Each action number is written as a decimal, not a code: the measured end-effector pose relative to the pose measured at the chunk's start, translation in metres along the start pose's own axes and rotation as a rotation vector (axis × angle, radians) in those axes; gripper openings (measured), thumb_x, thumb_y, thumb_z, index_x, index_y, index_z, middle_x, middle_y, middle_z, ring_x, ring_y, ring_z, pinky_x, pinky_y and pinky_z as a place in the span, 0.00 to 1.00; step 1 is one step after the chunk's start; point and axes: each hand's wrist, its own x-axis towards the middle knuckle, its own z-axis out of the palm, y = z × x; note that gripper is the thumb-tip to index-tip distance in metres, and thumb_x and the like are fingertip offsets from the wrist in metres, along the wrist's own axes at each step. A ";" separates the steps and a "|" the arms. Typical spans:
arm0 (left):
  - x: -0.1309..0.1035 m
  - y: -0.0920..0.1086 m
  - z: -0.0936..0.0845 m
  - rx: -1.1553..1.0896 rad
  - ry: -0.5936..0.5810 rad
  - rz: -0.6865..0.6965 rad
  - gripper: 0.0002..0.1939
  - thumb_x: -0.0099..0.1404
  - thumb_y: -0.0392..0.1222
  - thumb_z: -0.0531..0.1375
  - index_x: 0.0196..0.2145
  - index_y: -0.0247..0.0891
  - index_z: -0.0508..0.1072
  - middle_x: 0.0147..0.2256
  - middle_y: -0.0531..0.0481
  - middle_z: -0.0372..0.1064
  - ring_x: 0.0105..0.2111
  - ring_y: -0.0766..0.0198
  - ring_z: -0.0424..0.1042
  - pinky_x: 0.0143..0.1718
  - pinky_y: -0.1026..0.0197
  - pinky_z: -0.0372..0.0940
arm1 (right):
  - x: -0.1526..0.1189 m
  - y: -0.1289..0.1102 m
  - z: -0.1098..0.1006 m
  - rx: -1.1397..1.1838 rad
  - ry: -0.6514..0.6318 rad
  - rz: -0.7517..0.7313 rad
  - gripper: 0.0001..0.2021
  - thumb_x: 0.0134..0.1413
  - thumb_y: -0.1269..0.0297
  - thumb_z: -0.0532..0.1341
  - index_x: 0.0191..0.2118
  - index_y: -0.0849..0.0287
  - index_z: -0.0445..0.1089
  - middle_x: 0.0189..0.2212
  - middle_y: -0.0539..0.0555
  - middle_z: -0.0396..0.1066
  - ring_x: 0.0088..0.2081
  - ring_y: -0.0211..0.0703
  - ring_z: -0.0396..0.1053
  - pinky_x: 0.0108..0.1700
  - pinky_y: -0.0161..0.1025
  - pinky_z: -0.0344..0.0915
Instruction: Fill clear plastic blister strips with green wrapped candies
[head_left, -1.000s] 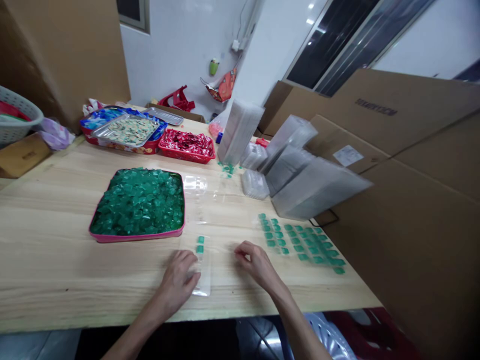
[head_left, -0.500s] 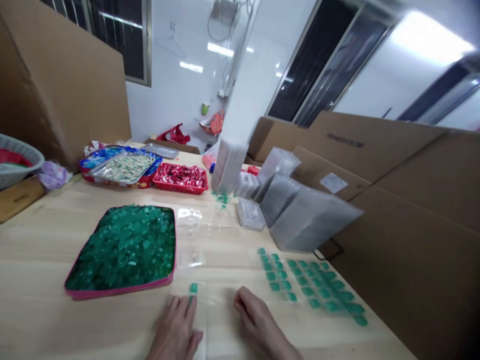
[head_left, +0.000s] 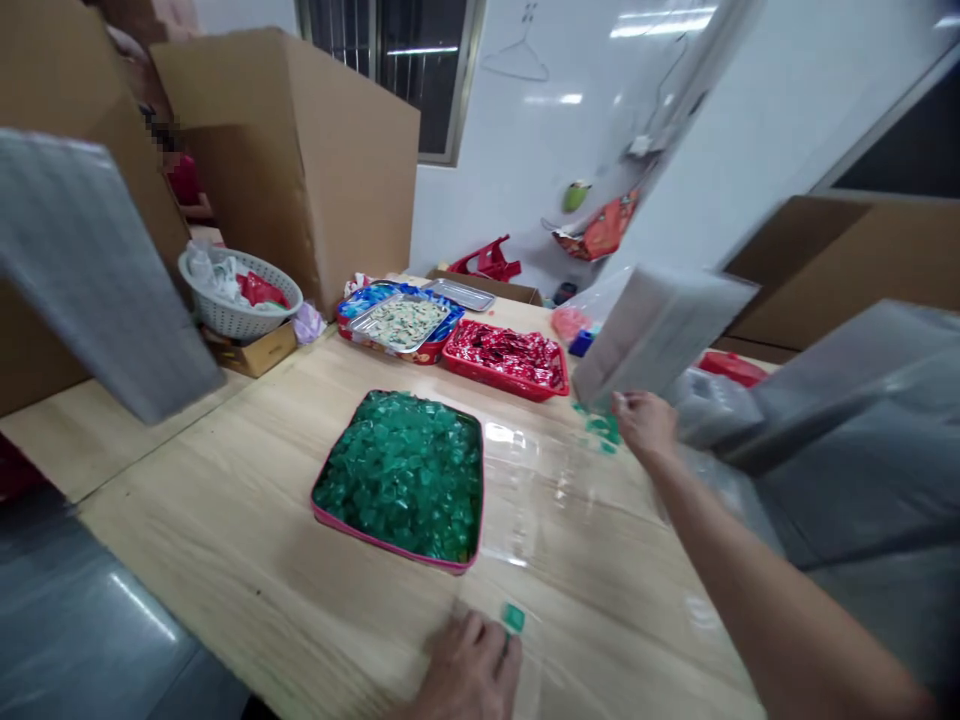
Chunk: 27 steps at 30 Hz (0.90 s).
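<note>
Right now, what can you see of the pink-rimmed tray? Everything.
The tray is shallow and squarish with rounded corners and a thin pink rim; whether it is metal or plastic, I can't tell. It sits flat and upright on the wooden table, heaped with glossy, translucent green pieces that hide its floor. Neither the left hand nor the right hand touches it. Clear plastic lies close to its right side; contact there is unclear.

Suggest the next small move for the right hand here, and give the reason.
Probably bring the right hand's fingers down to one of the small loose green pieces: they are right beside them, near the foot of the tall clear stack, while the left hand rests by a green square. Whether the right fingers already pinch something is unclear.
</note>
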 end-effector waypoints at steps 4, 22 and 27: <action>-0.002 0.003 0.000 -0.114 -0.015 -0.055 0.27 0.59 0.48 0.58 0.54 0.34 0.61 0.40 0.38 0.70 0.35 0.50 0.66 0.35 0.52 0.63 | -0.061 -0.049 0.017 0.181 -0.114 0.041 0.16 0.50 0.57 0.54 0.22 0.62 0.71 0.21 0.58 0.71 0.29 0.49 0.69 0.33 0.42 0.64; -0.003 0.004 -0.104 -0.714 -0.159 -0.312 0.20 0.55 0.41 0.60 0.47 0.36 0.69 0.48 0.40 0.66 0.50 0.49 0.63 0.53 0.49 0.57 | -0.220 -0.183 0.023 0.121 -0.660 -0.364 0.10 0.48 0.77 0.57 0.37 0.58 0.69 0.34 0.53 0.70 0.36 0.42 0.68 0.37 0.35 0.61; -0.003 -0.004 -0.118 -0.855 0.049 -0.466 0.06 0.54 0.33 0.57 0.30 0.36 0.73 0.32 0.48 0.71 0.34 0.59 0.69 0.37 0.59 0.63 | -0.224 -0.180 0.025 0.242 -0.575 -0.277 0.10 0.43 0.78 0.56 0.33 0.59 0.68 0.29 0.52 0.69 0.33 0.42 0.68 0.37 0.37 0.62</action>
